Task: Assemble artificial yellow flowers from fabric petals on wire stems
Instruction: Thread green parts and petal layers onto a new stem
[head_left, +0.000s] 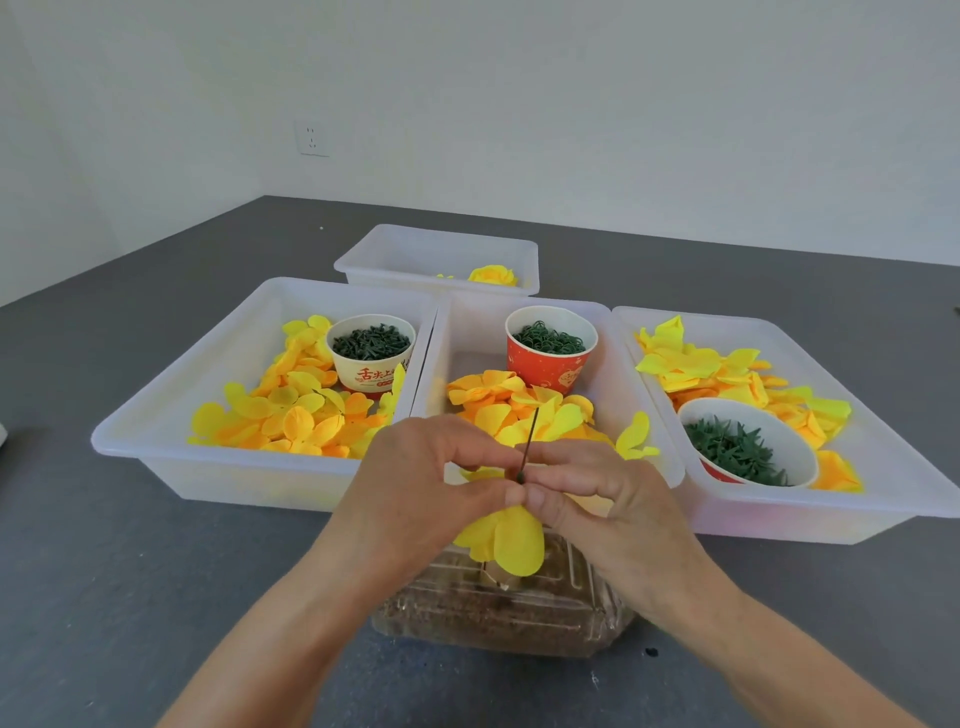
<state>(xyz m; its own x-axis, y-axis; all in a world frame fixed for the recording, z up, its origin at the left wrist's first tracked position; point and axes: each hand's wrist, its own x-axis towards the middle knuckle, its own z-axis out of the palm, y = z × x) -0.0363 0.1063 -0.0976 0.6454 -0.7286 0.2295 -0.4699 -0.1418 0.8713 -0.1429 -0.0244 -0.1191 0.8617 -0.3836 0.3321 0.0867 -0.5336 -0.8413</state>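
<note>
At centre frame, the left hand (415, 483) and right hand (587, 488) both pinch a thin wire stem (529, 441); yellow petals (511, 540) hang below, seemingly threaded on it.

Head-worn view, facing forward and down, close

Flower (511, 543) centre hidden behind fingers (550, 499).

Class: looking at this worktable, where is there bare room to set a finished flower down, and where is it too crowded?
Bare grey table lies left of the hands, in front of the left tray. More lies behind the far tray and at the near right. The far tray is mostly bare inside, holding few flowers. The three front trays are crowded with petals and cups.
</note>
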